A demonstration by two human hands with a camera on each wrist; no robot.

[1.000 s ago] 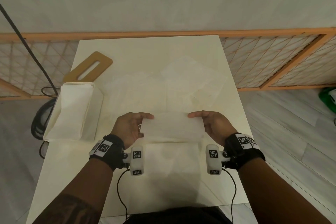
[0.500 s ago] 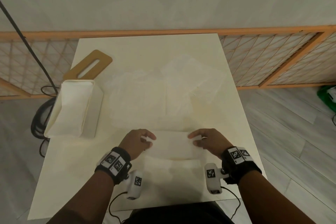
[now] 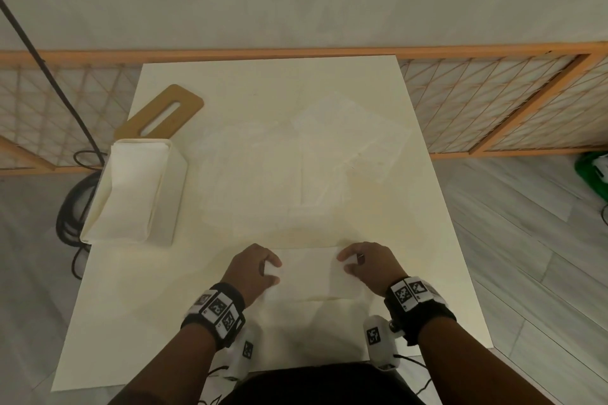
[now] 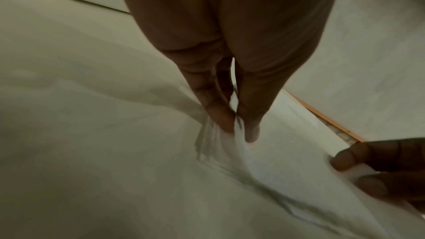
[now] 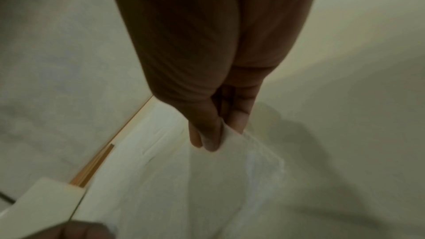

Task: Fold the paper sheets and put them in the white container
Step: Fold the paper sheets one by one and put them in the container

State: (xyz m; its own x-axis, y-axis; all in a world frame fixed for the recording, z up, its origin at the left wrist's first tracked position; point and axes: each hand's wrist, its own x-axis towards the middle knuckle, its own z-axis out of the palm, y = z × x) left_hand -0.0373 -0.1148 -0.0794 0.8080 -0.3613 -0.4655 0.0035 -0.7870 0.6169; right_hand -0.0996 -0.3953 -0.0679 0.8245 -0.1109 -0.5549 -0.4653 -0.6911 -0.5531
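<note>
The left end of a paper sheet (image 3: 306, 273) is pinched between thumb and fingers of the left hand (image 3: 251, 268); the right end is pinched likewise by the right hand (image 3: 370, 265). The sheet is held folded over, low above the table (image 3: 263, 82), spanning the gap between the hands, near the table's near edge. Beyond the hands, further loose sheets (image 3: 296, 174) are spread flat. The white container (image 3: 131, 191) is located well to the left of the left hand, at the left table edge, with bare tabletop between. A wooden board (image 3: 161, 117) lies beyond the container.
</note>
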